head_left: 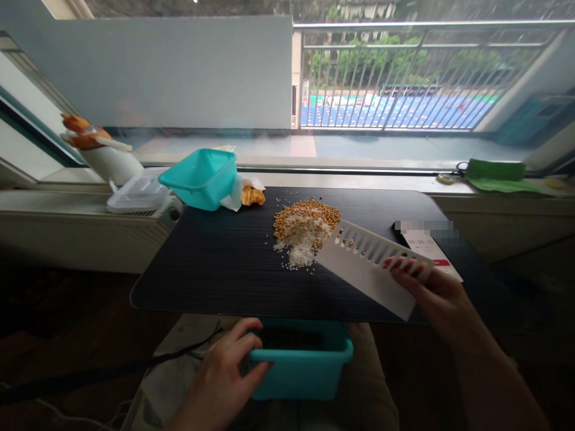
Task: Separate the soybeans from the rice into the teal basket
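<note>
My left hand grips the left side of a teal plastic bin, which sits below the front edge of the table over my lap. What lies inside that bin is dark and hard to make out. In my right hand is a flat white plastic piece with a row of slots, held by its right end and tilted over the tabletop. Its left end touches or hangs just beside a pile of soybean-like tan beans. White rice grains are mixed into the front of the pile and scattered around it.
On the dark table, a second teal bin stands at the back left beside a crumpled orange cloth. A phone lies at the right. Clear plastic lid and green cloth rest along the window sill.
</note>
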A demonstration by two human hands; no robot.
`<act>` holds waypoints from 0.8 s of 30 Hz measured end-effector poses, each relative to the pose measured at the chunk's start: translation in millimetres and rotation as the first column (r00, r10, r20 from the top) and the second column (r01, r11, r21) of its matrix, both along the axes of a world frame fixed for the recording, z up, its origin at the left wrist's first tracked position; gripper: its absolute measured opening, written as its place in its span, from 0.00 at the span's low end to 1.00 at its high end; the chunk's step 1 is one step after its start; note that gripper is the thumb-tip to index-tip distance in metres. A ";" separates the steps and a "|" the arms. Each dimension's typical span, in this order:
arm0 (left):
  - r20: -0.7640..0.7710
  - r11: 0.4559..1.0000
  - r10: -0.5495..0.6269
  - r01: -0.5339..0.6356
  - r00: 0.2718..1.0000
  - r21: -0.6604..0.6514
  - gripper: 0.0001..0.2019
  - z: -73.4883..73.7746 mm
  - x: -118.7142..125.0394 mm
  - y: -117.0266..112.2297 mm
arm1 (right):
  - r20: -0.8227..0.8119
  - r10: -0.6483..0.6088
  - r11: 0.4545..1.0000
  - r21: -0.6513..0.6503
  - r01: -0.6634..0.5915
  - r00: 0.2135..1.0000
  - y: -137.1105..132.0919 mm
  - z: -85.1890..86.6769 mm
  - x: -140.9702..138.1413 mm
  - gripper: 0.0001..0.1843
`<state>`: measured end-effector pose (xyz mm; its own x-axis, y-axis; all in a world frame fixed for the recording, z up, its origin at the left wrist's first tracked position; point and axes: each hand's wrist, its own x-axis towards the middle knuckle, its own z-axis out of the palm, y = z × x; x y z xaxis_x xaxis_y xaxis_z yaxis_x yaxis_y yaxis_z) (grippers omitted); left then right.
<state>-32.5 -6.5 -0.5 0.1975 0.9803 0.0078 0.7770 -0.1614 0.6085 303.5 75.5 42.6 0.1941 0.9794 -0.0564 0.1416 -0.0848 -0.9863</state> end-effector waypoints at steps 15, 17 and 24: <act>-0.003 0.995 -0.032 0.032 0.999 -0.097 0.05 4.6 17.5 5.9 | -0.107 -0.076 0.997 -0.007 0.076 0.991 26.5 -8.5 -4.6 0.16; -0.006 0.994 -0.033 0.032 0.999 -0.107 0.05 4.7 17.5 6.0 | -0.109 -0.093 0.996 -0.004 0.093 0.990 28.5 -9.7 -3.5 0.16; 0.008 0.997 -0.029 0.029 1.000 -0.077 0.05 5.7 17.9 5.4 | -0.082 -0.030 0.999 -0.019 0.029 0.996 35.4 -15.0 -7.3 0.18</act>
<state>-14.6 -1.1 5.2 0.2261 0.9719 -0.0657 0.7684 -0.1365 0.6252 296.2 110.9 27.7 0.2169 0.9720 -0.0906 0.0575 -0.1053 -0.9928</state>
